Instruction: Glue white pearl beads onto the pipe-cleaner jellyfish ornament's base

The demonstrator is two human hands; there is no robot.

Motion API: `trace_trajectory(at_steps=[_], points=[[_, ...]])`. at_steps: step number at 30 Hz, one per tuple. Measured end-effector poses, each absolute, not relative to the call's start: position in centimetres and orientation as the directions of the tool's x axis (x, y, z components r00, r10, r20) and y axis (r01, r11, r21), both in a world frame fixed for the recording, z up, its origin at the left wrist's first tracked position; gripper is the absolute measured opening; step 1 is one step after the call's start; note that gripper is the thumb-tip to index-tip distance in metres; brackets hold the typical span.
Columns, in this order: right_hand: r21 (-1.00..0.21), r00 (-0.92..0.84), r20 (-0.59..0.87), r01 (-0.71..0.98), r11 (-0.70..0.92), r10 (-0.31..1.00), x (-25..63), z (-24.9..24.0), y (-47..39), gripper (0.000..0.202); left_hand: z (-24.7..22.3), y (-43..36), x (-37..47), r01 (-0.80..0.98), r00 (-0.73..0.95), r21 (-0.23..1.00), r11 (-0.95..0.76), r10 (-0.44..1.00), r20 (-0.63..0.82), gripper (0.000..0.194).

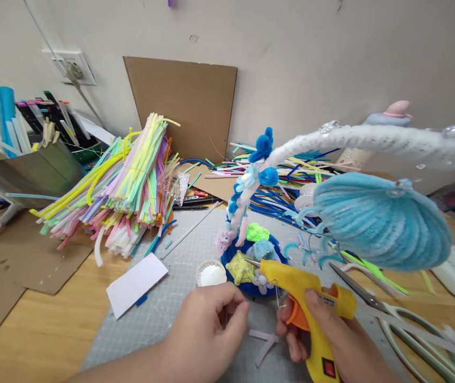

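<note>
Glue gun [311,303], yellow with an orange trigger, sits near the desk's [44,330] front edge; left hand [207,330] pinches closed on something too small to tell, right hand [331,335] grips the gun, nozzle touching the blue pipe-cleaner base [251,266].

Bare cutting mat [179,290] lay open left of the left hand [207,332], past a white card [136,283]. Ahead, the blue craft base [251,263] and a small white cup [210,274] blocked the way. The fuzzy blue dome [382,221] overhung the right hand [331,340]; scissors [395,319] lay beside it.
</note>
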State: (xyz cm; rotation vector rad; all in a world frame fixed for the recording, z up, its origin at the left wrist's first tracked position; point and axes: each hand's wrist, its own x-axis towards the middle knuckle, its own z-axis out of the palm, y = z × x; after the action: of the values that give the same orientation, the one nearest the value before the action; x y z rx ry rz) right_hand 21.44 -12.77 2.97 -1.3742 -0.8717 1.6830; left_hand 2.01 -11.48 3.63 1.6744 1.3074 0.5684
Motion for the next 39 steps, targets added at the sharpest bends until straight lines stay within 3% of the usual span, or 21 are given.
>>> trace_trajectory(at_steps=[3, 5, 9, 15, 23, 36, 39], points=[[-0.839, -0.109, -0.505, -0.171, -0.517, 0.856, 21.1, 3.2, -12.9, 0.048, 3.5, -11.7, 2.5, 0.338, 0.411, 0.941, 0.004, 0.899, -0.152, 0.024], [-0.837, -0.105, -0.519, -0.141, -0.529, 0.848, 20.9, 3.3, -13.0, 0.049, 3.4, -11.9, 3.1, 0.169, 0.462, 0.976, 0.137, 0.864, -0.202, 0.027], [-0.847, -0.109, -0.529, 0.016, -0.531, 0.842, 20.5, 3.0, -13.5, 0.057, 3.5, -12.0, 4.3, -0.097, 0.456, 0.902, 0.42, 0.824, -0.335, 0.03], [-0.842, -0.223, -0.528, 0.014, -0.539, 0.819, 20.5, 2.0, -13.6, 0.062, 4.0, -11.6, 4.6, -0.149, 0.431, 0.813, 0.563, 0.777, -0.459, 0.033], [-0.791, -0.171, -0.596, -0.042, -0.61, 0.785, 20.5, 2.2, -13.5, 0.063, 3.8, -11.6, 4.4, -0.077, 0.43, 0.783, 0.617, 0.729, -0.532, 0.035], [-0.83, -0.175, -0.515, -0.144, -0.539, 0.839, 20.4, 2.3, -13.6, 0.054, 3.3, -11.6, 4.4, -0.188, 0.428, 0.784, 0.592, 0.768, -0.477, 0.039], [-0.825, -0.168, -0.543, -0.079, -0.56, 0.823, 20.5, 2.2, -13.6, 0.059, 3.1, -11.6, 4.4, -0.184, 0.432, 0.777, 0.601, 0.76, -0.486, 0.04]])
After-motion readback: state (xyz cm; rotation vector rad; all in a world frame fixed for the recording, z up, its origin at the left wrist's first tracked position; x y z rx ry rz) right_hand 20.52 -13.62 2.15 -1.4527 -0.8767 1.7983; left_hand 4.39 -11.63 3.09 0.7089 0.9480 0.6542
